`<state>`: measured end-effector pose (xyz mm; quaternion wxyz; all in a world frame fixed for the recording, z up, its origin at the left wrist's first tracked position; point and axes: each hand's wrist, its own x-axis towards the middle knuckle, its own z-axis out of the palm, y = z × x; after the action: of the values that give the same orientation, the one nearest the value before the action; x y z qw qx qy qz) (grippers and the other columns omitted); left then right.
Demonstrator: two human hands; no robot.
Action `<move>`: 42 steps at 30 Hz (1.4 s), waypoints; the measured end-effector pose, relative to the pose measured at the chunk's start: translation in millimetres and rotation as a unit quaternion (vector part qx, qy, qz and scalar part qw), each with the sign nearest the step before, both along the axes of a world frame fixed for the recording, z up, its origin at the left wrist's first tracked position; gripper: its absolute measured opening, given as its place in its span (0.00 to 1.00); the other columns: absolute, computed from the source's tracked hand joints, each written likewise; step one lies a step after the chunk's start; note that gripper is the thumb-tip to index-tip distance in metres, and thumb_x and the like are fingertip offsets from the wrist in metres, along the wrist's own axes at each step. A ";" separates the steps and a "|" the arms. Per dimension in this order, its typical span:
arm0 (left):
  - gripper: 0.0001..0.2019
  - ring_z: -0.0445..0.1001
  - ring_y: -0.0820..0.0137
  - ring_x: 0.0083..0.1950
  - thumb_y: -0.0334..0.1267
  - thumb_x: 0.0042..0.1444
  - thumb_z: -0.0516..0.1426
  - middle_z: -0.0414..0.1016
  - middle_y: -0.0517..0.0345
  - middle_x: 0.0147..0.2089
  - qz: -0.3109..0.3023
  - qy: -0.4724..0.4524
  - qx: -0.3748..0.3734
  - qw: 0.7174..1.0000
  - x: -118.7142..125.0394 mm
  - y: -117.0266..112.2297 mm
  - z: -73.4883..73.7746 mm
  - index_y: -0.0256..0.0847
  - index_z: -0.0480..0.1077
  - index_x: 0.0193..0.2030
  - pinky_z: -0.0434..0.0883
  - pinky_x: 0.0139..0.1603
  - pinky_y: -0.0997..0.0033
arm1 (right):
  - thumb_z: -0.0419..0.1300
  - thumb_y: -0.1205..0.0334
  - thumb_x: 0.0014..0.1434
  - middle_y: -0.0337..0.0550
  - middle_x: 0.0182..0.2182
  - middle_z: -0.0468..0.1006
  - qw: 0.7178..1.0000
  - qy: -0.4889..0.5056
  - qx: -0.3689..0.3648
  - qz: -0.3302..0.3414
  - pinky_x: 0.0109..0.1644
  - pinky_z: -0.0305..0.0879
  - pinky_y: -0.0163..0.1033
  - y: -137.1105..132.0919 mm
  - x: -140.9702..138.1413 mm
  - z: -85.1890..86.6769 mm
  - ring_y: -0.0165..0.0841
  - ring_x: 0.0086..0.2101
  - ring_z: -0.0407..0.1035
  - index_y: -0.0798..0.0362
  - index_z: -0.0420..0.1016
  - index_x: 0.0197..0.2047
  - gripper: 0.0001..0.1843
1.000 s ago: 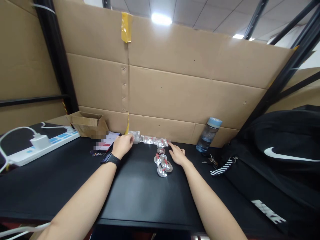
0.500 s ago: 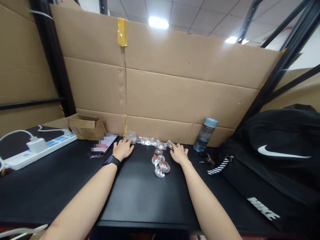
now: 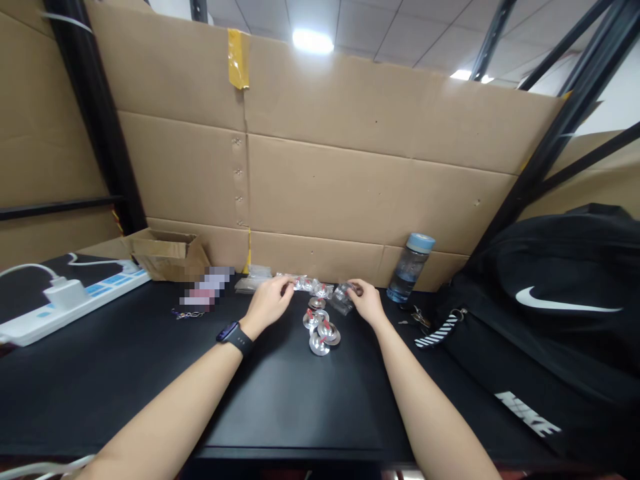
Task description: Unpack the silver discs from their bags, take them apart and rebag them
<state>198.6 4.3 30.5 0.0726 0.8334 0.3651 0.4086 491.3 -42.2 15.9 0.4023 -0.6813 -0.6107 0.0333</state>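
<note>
My right hand (image 3: 367, 303) pinches the edge of a small clear plastic bag (image 3: 343, 298) above the black tabletop (image 3: 290, 400). My left hand (image 3: 270, 300), with a dark watch on its wrist, hovers by the left end of a row of bagged metal discs (image 3: 306, 283). Its fingers are bent, with a gap between thumb and forefinger, and nothing shows in them. Between the hands lies a loose cluster of silvery domed discs with red loops, resembling finger cymbals (image 3: 320, 343). More flat clear bags (image 3: 250, 283) lie behind my left hand.
To the left are an open cardboard box (image 3: 167, 259), a white power strip (image 3: 80, 307) and a blurred-out phone (image 3: 210, 287). A water bottle (image 3: 411, 267), keys (image 3: 419, 317) and a black backpack (image 3: 545, 320) stand or lie to the right. Cardboard panels (image 3: 320, 187) wall off the back.
My left hand has moved right, off the clear bags and toward the row of bagged discs. My right hand has drawn the small plastic bag into clearer view. The loose discs have not moved.
</note>
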 end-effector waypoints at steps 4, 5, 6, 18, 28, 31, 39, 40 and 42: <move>0.16 0.74 0.62 0.56 0.45 0.67 0.51 0.76 0.51 0.55 -0.110 -0.099 -0.015 0.989 16.3 -16.9 4.6 0.43 0.70 0.55 0.68 0.59 0.62 | 0.68 0.52 0.51 0.47 0.36 0.81 0.954 0.232 0.127 0.140 0.42 0.75 0.41 -8.5 -34.3 15.7 0.36 0.34 0.77 0.54 0.73 0.41 0.18; 0.17 0.73 0.62 0.57 0.46 0.66 0.52 0.75 0.51 0.57 -0.120 -0.111 -0.025 0.986 19.0 -20.0 5.2 0.43 0.69 0.58 0.68 0.60 0.62 | 0.69 0.52 0.51 0.47 0.35 0.81 0.943 0.260 0.138 0.156 0.42 0.75 0.41 -12.0 -43.8 19.9 0.36 0.35 0.77 0.53 0.74 0.38 0.17; 0.19 0.73 0.62 0.58 0.47 0.66 0.53 0.74 0.51 0.59 -0.126 -0.121 -0.034 0.984 21.2 -22.3 5.6 0.43 0.68 0.59 0.68 0.60 0.62 | 0.70 0.52 0.51 0.47 0.35 0.81 0.934 0.277 0.147 0.169 0.43 0.75 0.42 -15.6 -52.6 23.8 0.37 0.36 0.77 0.53 0.74 0.37 0.17; 0.13 0.77 0.63 0.53 0.45 0.65 0.55 0.81 0.54 0.49 -0.127 -0.201 -0.043 0.970 24.1 -18.5 4.7 0.45 0.80 0.46 0.70 0.59 0.61 | 0.67 0.55 0.57 0.47 0.42 0.84 0.934 0.244 0.183 0.187 0.49 0.73 0.45 -24.5 -78.5 30.9 0.41 0.44 0.77 0.49 0.86 0.38 0.09; 0.16 0.74 0.64 0.52 0.34 0.60 0.55 0.75 0.50 0.52 -0.064 -0.188 0.032 0.980 21.5 -25.4 11.5 0.41 0.68 0.55 0.69 0.55 0.62 | 0.65 0.50 0.58 0.45 0.35 0.80 0.926 0.275 0.220 0.139 0.34 0.71 0.38 -25.9 -83.2 37.0 0.33 0.31 0.73 0.53 0.83 0.40 0.16; 0.20 0.68 0.59 0.59 0.27 0.53 0.56 0.72 0.48 0.58 -0.081 -0.047 0.123 0.988 12.3 -30.3 17.6 0.42 0.68 0.53 0.64 0.58 0.58 | 0.64 0.49 0.58 0.43 0.30 0.79 0.911 0.322 0.227 0.118 0.30 0.69 0.36 -25.0 -81.1 35.6 0.31 0.26 0.72 0.54 0.79 0.40 0.16; 0.15 0.72 0.63 0.56 0.28 0.63 0.53 0.77 0.55 0.55 -0.096 0.106 0.248 0.958 5.4 -22.0 18.5 0.50 0.75 0.50 0.60 0.52 0.59 | 0.62 0.46 0.59 0.43 0.28 0.79 0.899 0.378 0.141 0.171 0.32 0.71 0.38 -14.5 -78.0 19.0 0.33 0.27 0.73 0.54 0.75 0.43 0.19; 0.14 0.73 0.64 0.52 0.30 0.64 0.53 0.79 0.55 0.52 -0.081 0.096 0.249 0.960 0.9 -18.4 19.3 0.49 0.76 0.48 0.61 0.51 0.60 | 0.60 0.46 0.61 0.44 0.30 0.80 0.905 0.366 0.126 0.177 0.33 0.71 0.38 -11.9 -74.9 15.4 0.34 0.28 0.75 0.54 0.74 0.45 0.20; 0.13 0.74 0.64 0.48 0.32 0.64 0.53 0.80 0.53 0.49 -0.004 0.055 0.243 0.968 -14.1 -9.6 22.1 0.47 0.77 0.48 0.62 0.49 0.60 | 0.55 0.47 0.64 0.47 0.37 0.81 0.933 0.299 0.108 0.167 0.37 0.72 0.40 -6.3 -64.4 7.5 0.36 0.34 0.76 0.53 0.73 0.49 0.19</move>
<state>184.5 -5.3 52.6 -0.1509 0.8486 0.2549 0.4384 426.9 -48.6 23.4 0.6260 -0.4807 -0.5667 0.2363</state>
